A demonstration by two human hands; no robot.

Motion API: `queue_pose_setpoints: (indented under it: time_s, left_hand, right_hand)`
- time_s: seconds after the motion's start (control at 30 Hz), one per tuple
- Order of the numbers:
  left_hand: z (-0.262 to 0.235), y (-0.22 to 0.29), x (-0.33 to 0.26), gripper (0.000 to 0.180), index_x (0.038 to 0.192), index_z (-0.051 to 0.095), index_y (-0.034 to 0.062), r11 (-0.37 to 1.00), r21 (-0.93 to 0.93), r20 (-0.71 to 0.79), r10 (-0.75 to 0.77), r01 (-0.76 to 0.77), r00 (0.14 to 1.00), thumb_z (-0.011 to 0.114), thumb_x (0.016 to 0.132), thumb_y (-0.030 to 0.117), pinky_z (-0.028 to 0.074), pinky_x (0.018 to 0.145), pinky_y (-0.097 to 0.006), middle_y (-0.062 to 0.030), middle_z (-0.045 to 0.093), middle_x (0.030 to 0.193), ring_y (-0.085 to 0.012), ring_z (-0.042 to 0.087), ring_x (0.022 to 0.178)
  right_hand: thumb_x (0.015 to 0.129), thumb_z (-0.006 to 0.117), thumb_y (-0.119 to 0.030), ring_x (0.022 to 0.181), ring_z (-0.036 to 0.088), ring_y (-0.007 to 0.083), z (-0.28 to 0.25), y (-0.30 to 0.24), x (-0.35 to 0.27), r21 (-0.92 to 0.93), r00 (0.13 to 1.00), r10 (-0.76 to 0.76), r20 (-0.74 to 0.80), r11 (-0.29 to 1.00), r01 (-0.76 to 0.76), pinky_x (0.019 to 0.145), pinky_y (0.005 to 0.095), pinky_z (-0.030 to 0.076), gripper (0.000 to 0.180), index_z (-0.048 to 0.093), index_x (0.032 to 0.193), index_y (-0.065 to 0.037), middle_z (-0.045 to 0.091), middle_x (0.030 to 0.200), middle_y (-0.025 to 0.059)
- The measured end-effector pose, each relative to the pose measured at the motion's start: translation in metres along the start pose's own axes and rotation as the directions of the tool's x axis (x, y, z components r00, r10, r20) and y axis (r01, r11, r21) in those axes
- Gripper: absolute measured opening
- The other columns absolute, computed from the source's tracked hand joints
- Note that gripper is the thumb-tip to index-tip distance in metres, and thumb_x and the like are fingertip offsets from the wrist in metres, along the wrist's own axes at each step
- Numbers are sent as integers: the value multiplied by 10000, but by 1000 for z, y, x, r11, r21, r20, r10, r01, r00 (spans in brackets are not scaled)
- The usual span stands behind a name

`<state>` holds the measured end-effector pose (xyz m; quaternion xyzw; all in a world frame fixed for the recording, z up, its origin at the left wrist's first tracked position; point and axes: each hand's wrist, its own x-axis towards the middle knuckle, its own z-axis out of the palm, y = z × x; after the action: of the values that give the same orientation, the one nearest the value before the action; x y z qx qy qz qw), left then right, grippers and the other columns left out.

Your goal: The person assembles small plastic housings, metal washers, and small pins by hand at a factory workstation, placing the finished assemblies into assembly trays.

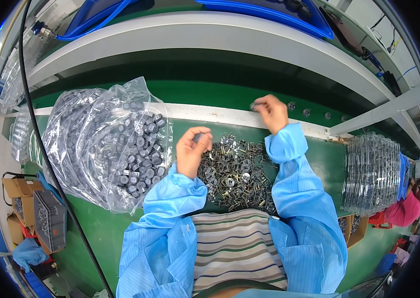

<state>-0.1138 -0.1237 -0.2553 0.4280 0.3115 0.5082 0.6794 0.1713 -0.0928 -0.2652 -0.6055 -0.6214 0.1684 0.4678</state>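
Note:
My left hand [191, 149] is curled over the left edge of a heap of small metal parts [235, 174] on the green table, its fingertips pinched on one small grey piece. My right hand [271, 111] is raised farther away, at the white strip [210, 113] along the table's far side, fingers shut on a small dark round part. Both forearms are in light blue sleeves. Several small round parts [307, 112] sit in a row on the strip to the right of that hand.
A large clear plastic bag of dark round parts [110, 144] lies to the left. Stacked clear trays [371, 171] stand at the right. A black cable [46, 154] runs down the left side. Boxes and a grey crate [48, 221] sit lower left. A person in pink [406, 208] sits at far right.

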Motion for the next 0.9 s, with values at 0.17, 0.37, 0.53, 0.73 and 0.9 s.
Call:
queue_pose_setpoints:
  time_s: [0.17, 0.37, 0.53, 0.73, 0.9]
  left_hand:
    - [-16, 5, 8, 336, 1305, 507, -17, 821, -538, 121, -152, 193, 981, 570, 1032, 168, 448, 776, -271, -82, 562, 1088, -157, 503, 863]
    - [-15, 2, 7, 376, 1326, 505, -5, 875, -459, 103, -118, 152, 988, 605, 1013, 179, 446, 866, -291, -103, 563, 1225, -187, 541, 1101]
    - [-19, -4, 8, 389, 1322, 532, 17, 917, -386, 108, -61, 99, 992, 642, 997, 201, 428, 870, -274, -57, 572, 1217, -160, 530, 1104]
    - [-24, -9, 5, 360, 1290, 566, 47, 923, -367, 107, -82, 116, 991, 670, 982, 202, 409, 820, -264, -10, 579, 1149, -108, 504, 1031]
    - [-22, -8, 6, 357, 1266, 579, 49, 890, -435, 155, -80, 140, 985, 710, 947, 143, 443, 856, -269, -29, 598, 1150, -121, 531, 1040]
  right_hand:
    - [787, 720, -43, 873, 609, 313, -16, 32, 6, -568, 966, -229, -123, 814, 120, 774, 431, 513, 115, 705, 901, -45, 663, 885, 99]
    - [752, 799, -135, 822, 615, 286, 2, -11, -9, -202, 983, -177, 54, 962, 185, 734, 394, 504, 107, 728, 779, -59, 669, 798, 102]
    - [783, 821, -252, 785, 642, 269, 40, -47, -36, -214, 922, -155, 354, 946, 241, 730, 406, 516, 244, 707, 805, -38, 677, 814, 116]
    - [723, 852, -171, 864, 627, 301, 41, -33, -36, 44, 939, 109, 327, 991, -130, 788, 393, 514, 201, 708, 810, -62, 663, 820, 101]
    - [718, 845, -138, 966, 587, 288, 35, -20, -35, -180, 949, -90, 301, 972, 150, 811, 386, 501, 205, 689, 828, -64, 625, 892, 79]
